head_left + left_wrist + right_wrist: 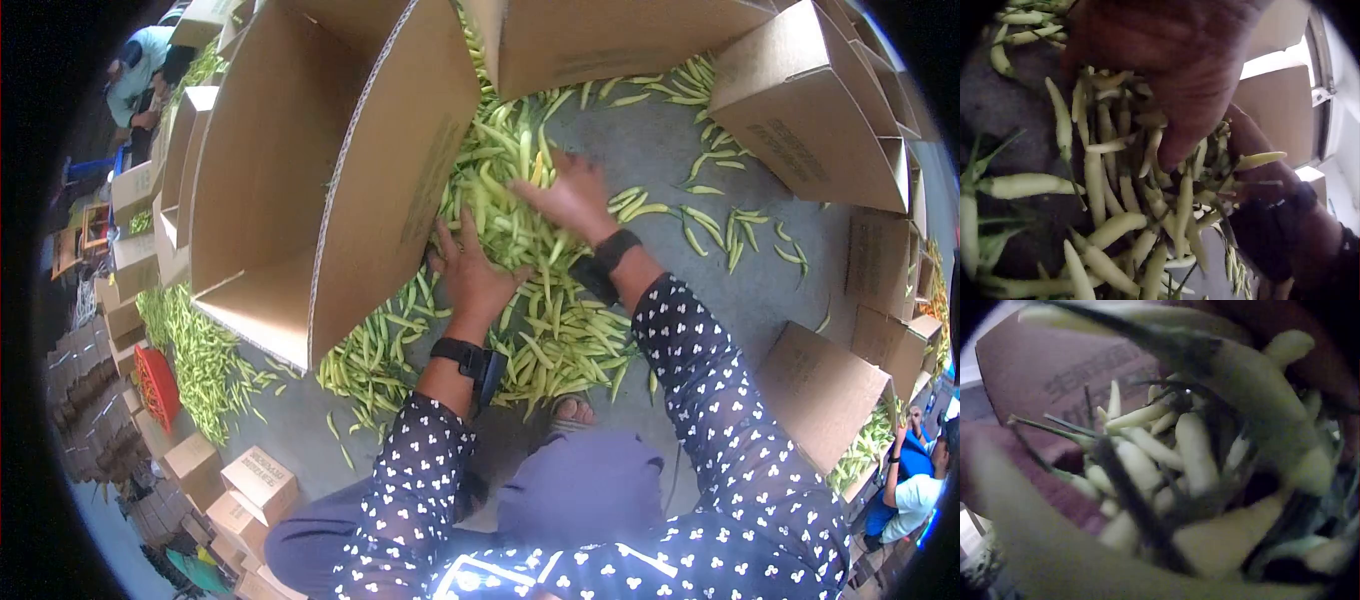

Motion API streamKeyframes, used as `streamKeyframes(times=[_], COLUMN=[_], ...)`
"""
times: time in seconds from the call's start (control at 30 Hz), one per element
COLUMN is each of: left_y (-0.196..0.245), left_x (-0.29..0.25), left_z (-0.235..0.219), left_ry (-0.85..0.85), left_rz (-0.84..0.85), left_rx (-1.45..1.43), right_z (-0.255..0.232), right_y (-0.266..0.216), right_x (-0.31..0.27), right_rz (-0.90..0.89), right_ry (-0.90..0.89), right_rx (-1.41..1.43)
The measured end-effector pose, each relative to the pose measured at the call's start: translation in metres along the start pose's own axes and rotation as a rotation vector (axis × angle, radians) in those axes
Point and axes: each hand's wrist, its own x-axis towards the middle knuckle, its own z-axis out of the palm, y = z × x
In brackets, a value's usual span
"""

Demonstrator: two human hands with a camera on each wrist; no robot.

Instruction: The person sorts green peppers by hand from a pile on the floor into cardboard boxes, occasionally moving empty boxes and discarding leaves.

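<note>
Pale green-yellow chili peppers (560, 335) lie heaped on the grey floor in front of the person. My left hand (478, 282) has its fingers spread against the near left side of the heap, beside a big open cardboard box (395, 200). In the left wrist view the left thumb (1179, 147) reaches down over a cluster of peppers (1129, 181). Opposite it, my right hand (575, 200), slightly blurred, reaches in from the right with peppers between the two hands. Peppers (1194, 453) crowd the right wrist view and hide most of the fingers.
More cardboard boxes stand at the back (620, 45) and on the right (810, 110). Loose peppers (740, 230) are scattered over the floor (610, 135). Another pepper pile (205, 350) and a red crate (157, 390) are at the left. Other people (140, 75) sit farther off.
</note>
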Motion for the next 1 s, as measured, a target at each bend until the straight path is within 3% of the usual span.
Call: streamKeyframes(times=[0.07, 0.1, 0.17, 0.23, 0.3, 0.33, 0.47, 0.63, 0.7, 0.73, 0.77, 0.8, 0.87, 0.93, 1.0], left_y=[-0.009, -0.015, -0.029, -0.036, -0.04, -0.041, -0.025, 0.021, 0.036, 0.044, 0.046, 0.049, 0.055, 0.031, 0.0], left_x=[-0.006, -0.008, -0.02, -0.034, -0.045, -0.051, -0.073, -0.084, -0.079, -0.077, -0.078, -0.079, -0.08, -0.051, -0.008], left_z=[0.002, 0.004, 0.008, 0.01, 0.011, 0.014, 0.0, -0.069, -0.099, -0.122, -0.148, -0.173, -0.227, -0.262, -0.285], left_ry=[0.019, 0.032, 0.03, 0.021, -0.034, -0.012, -0.104, 0.05, 0.246, 0.25, 0.308, 0.365, 0.361, 0.285, 0.201], left_rz=[0.044, 0.095, 0.149, 0.21, 0.215, 0.219, 0.247, 0.43, 0.744, 0.753, 0.741, 0.724, 0.503, 0.333, 0.269], left_rx=[-0.054, -0.107, -0.16, -0.213, -0.581, -0.609, -0.782, -0.642, -0.74, -0.704, -0.624, -0.543, -0.51, -0.483, -0.583], right_z=[0.012, 0.014, 0.017, 0.022, 0.03, 0.025, 0.001, -0.081, -0.12, -0.143, -0.162, -0.175, -0.198, -0.204, -0.204], right_y=[-0.005, -0.007, -0.007, -0.003, -0.003, -0.004, -0.002, -0.03, -0.053, -0.074, -0.09, -0.108, -0.145, -0.183, -0.205], right_x=[-0.016, -0.027, -0.053, -0.072, -0.094, -0.106, -0.141, -0.155, -0.153, -0.157, -0.156, -0.152, -0.133, -0.103, -0.085], right_rz=[-0.068, -0.077, -0.079, -0.017, 0.125, 0.145, 0.269, -0.055, -0.155, -0.234, -0.354, -0.418, -0.504, -0.59, -0.633], right_ry=[-0.057, -0.057, -0.124, -0.206, -0.27, -0.311, -0.271, -0.11, -0.084, -0.02, 0.015, -0.008, -0.159, -0.148, -0.116], right_rx=[0.269, 0.269, 0.679, 0.737, 1.049, 1.199, 1.33, 1.307, 1.301, 1.328, 1.179, 1.211, 1.226, 1.119, 0.977])
